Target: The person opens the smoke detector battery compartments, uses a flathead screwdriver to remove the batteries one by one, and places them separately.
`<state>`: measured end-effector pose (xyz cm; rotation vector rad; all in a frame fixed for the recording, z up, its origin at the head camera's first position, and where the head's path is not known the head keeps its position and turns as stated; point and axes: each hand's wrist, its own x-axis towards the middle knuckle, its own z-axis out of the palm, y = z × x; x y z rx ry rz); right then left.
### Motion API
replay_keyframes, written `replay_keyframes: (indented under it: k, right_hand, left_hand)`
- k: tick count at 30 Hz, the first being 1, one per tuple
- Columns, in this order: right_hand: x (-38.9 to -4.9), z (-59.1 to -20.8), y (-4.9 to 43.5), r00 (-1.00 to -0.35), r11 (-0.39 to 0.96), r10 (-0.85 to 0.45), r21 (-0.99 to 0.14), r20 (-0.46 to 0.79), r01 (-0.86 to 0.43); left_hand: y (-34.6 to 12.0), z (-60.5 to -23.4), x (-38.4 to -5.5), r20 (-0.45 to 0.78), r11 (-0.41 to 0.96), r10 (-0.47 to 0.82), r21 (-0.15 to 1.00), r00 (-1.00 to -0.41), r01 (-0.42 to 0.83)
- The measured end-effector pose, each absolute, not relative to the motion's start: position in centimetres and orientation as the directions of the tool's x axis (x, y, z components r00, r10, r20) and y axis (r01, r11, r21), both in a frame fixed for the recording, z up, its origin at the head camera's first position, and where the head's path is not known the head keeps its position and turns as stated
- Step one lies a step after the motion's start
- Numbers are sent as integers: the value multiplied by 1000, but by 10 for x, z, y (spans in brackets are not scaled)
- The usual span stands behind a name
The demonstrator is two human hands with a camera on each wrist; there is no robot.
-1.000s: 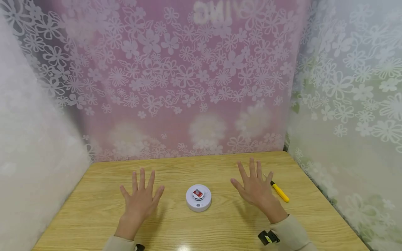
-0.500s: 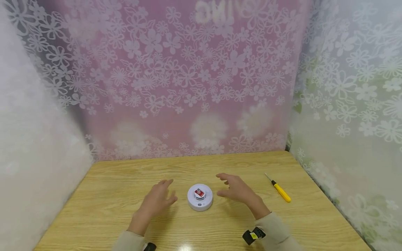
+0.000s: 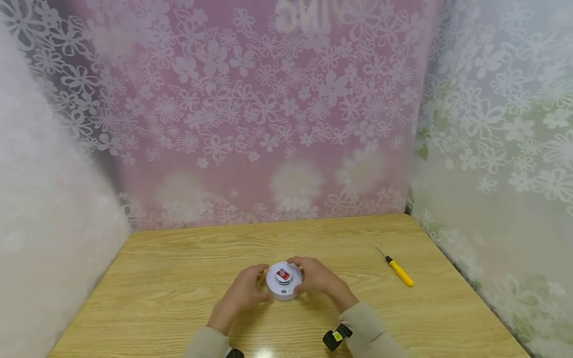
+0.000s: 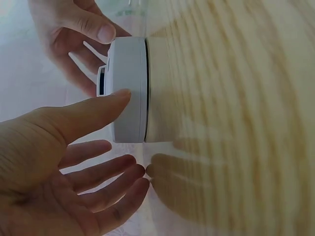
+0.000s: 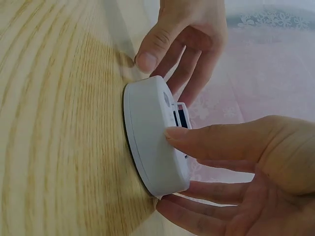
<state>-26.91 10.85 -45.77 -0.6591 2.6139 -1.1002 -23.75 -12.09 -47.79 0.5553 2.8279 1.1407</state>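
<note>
1. 2 bare hands close in on a round white plastic detector-like disc (image 3: 284, 281) lying flat on the pale wood-grain table (image 3: 156, 288), 1 hand on each side of it.
2. The left hand (image 3: 245, 293) touches the disc's left rim: its thumb (image 4: 93, 115) lies across the white side wall, and the other fingers (image 4: 106, 179) stretch nearly straight beside the rim, down by the tabletop.
3. The right hand (image 3: 319, 278) mirrors it on the right rim, its thumb (image 5: 206, 140) pressed on the disc's upper face near a small raised part, and its fingers (image 5: 197, 216) reach beneath the edge.
4. Neither hand wraps fully round the disc; both cup it with loosely extended fingers, and it sits on the table.
5. Between the 2 thumbs, on top of the disc, sits a small red and white square piece (image 3: 282, 274).
6. Well to the right of the right hand lies a slim yellow-handled screwdriver (image 3: 396, 267), untouched.
7. Beige sleeves cover both wrists.
</note>
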Motion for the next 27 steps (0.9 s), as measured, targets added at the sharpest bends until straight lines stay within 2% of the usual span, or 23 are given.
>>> replay_keyframes:
  k: [27]
  right_hand:
    - [-267, -460, 109, -853, 641, -522, -664, -7, -387]
  left_hand:
    - [-114, -480, -242, 176, 573, 411, 713, -894, 404]
